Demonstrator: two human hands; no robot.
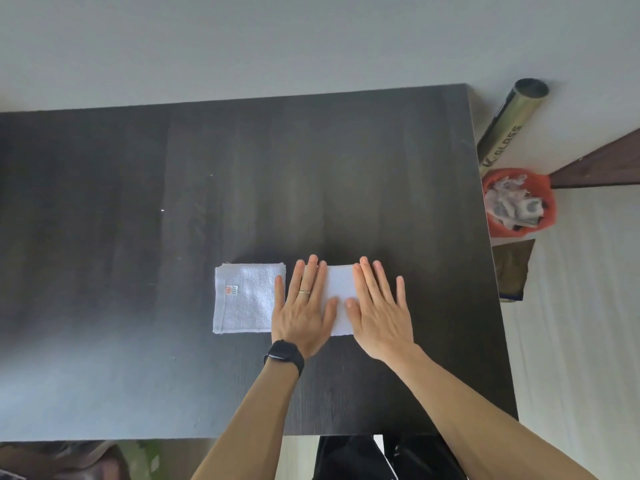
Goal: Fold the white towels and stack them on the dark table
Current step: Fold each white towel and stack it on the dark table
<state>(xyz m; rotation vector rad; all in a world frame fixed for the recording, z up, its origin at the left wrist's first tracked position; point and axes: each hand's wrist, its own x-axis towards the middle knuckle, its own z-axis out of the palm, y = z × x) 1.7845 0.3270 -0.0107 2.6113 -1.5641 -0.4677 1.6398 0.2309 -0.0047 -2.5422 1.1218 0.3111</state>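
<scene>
The left hand (304,317) and right hand (377,313) press flat, fingers straight, on one folded towel (341,296); its long axis is hidden. A second towel (246,299), nearly square, lies just left of it on the table (138,202).

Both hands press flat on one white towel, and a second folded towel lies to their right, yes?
No. The head view shows the second folded towel lying to their left. The left hand and right hand do press flat on one white towel.

Both hands, left (304,313) and right (375,313), press flat on a folded towel (341,299) on the dark bench (138,202), beside another towel (246,299).
</scene>
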